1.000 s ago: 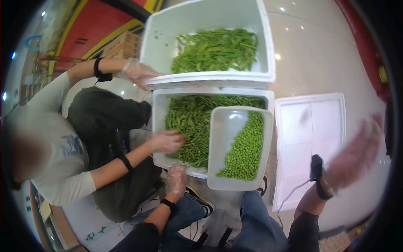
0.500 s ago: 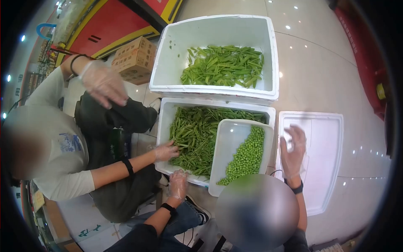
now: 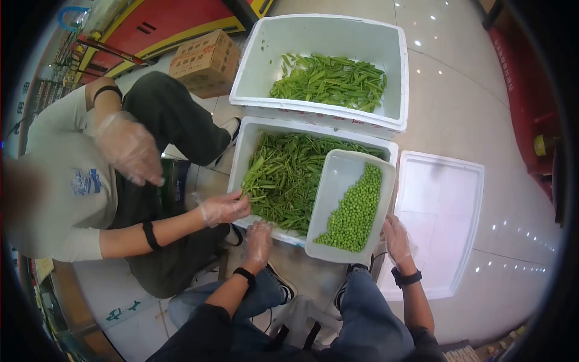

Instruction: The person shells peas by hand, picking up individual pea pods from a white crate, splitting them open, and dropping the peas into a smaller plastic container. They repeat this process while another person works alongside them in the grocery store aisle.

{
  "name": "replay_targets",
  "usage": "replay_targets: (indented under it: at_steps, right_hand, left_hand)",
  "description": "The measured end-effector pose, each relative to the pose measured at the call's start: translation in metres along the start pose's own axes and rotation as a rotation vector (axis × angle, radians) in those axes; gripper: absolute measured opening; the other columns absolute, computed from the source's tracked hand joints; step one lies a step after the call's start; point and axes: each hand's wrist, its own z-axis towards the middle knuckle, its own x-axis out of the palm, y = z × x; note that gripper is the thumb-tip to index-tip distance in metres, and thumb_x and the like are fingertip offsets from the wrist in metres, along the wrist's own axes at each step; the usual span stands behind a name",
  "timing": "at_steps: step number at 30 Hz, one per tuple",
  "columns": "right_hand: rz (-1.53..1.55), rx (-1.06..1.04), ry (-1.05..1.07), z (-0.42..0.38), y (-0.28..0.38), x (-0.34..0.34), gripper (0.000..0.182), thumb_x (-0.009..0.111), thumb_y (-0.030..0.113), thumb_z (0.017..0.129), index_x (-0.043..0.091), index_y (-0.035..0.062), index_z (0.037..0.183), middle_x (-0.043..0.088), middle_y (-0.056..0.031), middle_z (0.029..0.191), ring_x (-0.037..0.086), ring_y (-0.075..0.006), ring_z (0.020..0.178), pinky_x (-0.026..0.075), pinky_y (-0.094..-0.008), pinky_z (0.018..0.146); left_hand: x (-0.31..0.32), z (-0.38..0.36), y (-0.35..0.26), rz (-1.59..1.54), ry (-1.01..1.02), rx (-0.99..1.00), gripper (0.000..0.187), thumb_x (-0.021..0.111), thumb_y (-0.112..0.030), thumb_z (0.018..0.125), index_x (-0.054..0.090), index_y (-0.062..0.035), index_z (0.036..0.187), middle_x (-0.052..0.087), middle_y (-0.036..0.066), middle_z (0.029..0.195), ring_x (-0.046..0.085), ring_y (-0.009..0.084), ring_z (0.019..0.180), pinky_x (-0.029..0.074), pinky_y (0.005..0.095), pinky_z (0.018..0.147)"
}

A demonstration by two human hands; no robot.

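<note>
My left hand [image 3: 259,244], in a clear plastic glove, is closed with curled fingers at the near rim of the lower white foam box [image 3: 237,151]. What it holds, if anything, is hidden. That box is full of green pea pods [image 3: 283,175]. Across its right part sits a pale plastic tray [image 3: 330,199] with shelled green peas [image 3: 353,211] heaped toward its right side. My gloved right hand [image 3: 398,241] is at the tray's lower right edge, its fingers bent against that edge.
A co-worker's gloved hand [image 3: 224,208] holds pods at the box's left rim; their other hand [image 3: 129,151] is raised. Behind stands a second foam box [image 3: 253,72] with pods [image 3: 332,81]. A foam lid [image 3: 449,241] lies right; a carton [image 3: 205,63] stands back left.
My right hand has come down from above the lid to the tray's edge. My left hand stays near the box rim. The co-worker's lower hand has drawn back with pods. The view has shifted.
</note>
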Motion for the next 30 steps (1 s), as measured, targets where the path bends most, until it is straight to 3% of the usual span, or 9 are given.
replay_targets:
  at_steps: [4, 7, 16, 18, 21, 24, 26, 27, 30]
  right_hand:
    - [-0.102, -0.011, 0.045, -0.009, -0.032, -0.012, 0.048, 0.048, 0.034, 0.105, 0.054, -0.0068, 0.13, 0.069, -0.0198, 0.096, 0.067, -0.025, 0.075, 0.055, -0.036, 0.065]
    - [0.115, 0.096, -0.181, -0.052, -0.015, -0.045, 0.044, 0.053, 0.031, 0.102, 0.056, -0.0045, 0.129, 0.066, -0.0138, 0.107, 0.066, -0.017, 0.077, 0.054, -0.0289, 0.06]
    - [-0.111, 0.125, -0.585, -0.31, -0.019, -0.16, 0.036, 0.061, 0.024, 0.092, 0.064, -0.0055, 0.114, 0.07, -0.0148, 0.094, 0.067, -0.018, 0.075, 0.055, -0.0306, 0.063]
    - [-0.319, 0.334, -0.471, -0.371, -0.085, -0.163, 0.031, 0.062, 0.02, 0.09, 0.068, -0.0054, 0.105, 0.07, -0.0138, 0.083, 0.069, -0.0198, 0.073, 0.056, -0.0317, 0.063]
    - [-0.176, 0.678, -0.328, -0.435, -0.167, -0.131, 0.022, 0.068, 0.019, 0.087, 0.068, -0.0019, 0.091, 0.067, -0.0137, 0.069, 0.07, -0.0233, 0.072, 0.055, -0.0401, 0.062]
    - [0.481, 0.804, -0.219, -0.449, -0.214, -0.079, 0.047, 0.072, 0.03, 0.091, 0.05, 0.0035, 0.124, 0.058, -0.0184, 0.11, 0.063, -0.0299, 0.087, 0.057, -0.0449, 0.077]
    - [0.726, 0.899, -0.133, -0.409, -0.28, -0.05, 0.085, 0.072, 0.043, 0.091, 0.028, 0.0008, 0.151, 0.049, -0.0272, 0.138, 0.055, -0.0408, 0.122, 0.049, -0.0497, 0.103]
    - [0.875, 0.969, -0.137, -0.386, -0.297, -0.037, 0.095, 0.069, 0.047, 0.092, 0.016, 0.0001, 0.156, 0.036, -0.0286, 0.152, 0.046, -0.0428, 0.135, 0.043, -0.0523, 0.111]
    - [0.934, 1.031, -0.242, -0.33, -0.29, -0.012, 0.098, 0.066, 0.052, 0.093, 0.012, 0.0015, 0.157, 0.033, -0.0245, 0.156, 0.044, -0.0426, 0.137, 0.042, -0.052, 0.112]
  left_hand:
    - [-0.003, -0.001, 0.0, -0.145, -0.005, -0.02, 0.037, 0.065, -0.007, 0.076, 0.07, -0.0029, 0.113, 0.066, 0.021, 0.107, 0.058, 0.0395, 0.11, 0.042, 0.0511, 0.101]
    - [-0.001, -0.005, 0.002, -0.135, -0.035, -0.044, 0.04, 0.068, -0.009, 0.075, 0.07, -0.0036, 0.115, 0.066, 0.02, 0.114, 0.057, 0.0405, 0.115, 0.042, 0.051, 0.103]
    - [-0.103, 0.018, -0.007, -0.663, 0.035, -0.107, 0.028, 0.068, -0.019, 0.086, 0.072, -0.0021, 0.108, 0.073, 0.022, 0.096, 0.071, 0.0372, 0.092, 0.056, 0.0462, 0.083]
    - [-0.169, -0.009, -0.03, -1.33, 0.204, -0.297, 0.03, 0.066, -0.025, 0.093, 0.07, 0.0007, 0.109, 0.074, 0.016, 0.094, 0.072, 0.0283, 0.085, 0.057, 0.0407, 0.078]
    - [-0.266, -0.066, -0.069, -1.621, 0.196, -0.177, 0.043, 0.059, -0.032, 0.1, 0.058, 0.0021, 0.127, 0.07, 0.017, 0.113, 0.068, 0.0272, 0.099, 0.054, 0.039, 0.09]
    - [-0.32, -0.129, -0.084, -1.908, 0.232, -0.032, 0.054, 0.053, -0.039, 0.102, 0.052, 0.004, 0.134, 0.061, 0.022, 0.13, 0.061, 0.0318, 0.116, 0.048, 0.0442, 0.102]
    - [-0.349, -0.165, -0.092, -2.068, 0.26, 0.02, 0.061, 0.049, -0.043, 0.102, 0.048, 0.005, 0.139, 0.055, 0.025, 0.14, 0.056, 0.0345, 0.125, 0.044, 0.0471, 0.108]
    - [-0.361, -0.183, -0.094, -2.123, 0.278, 0.009, 0.065, 0.047, -0.046, 0.103, 0.042, 0.0042, 0.144, 0.048, 0.026, 0.146, 0.052, 0.0369, 0.13, 0.041, 0.0497, 0.11]
    - [-0.388, -0.227, -0.095, -2.235, 0.255, -0.041, 0.072, 0.044, -0.049, 0.102, 0.032, 0.0018, 0.152, 0.038, 0.027, 0.155, 0.045, 0.0401, 0.137, 0.038, 0.0546, 0.112]
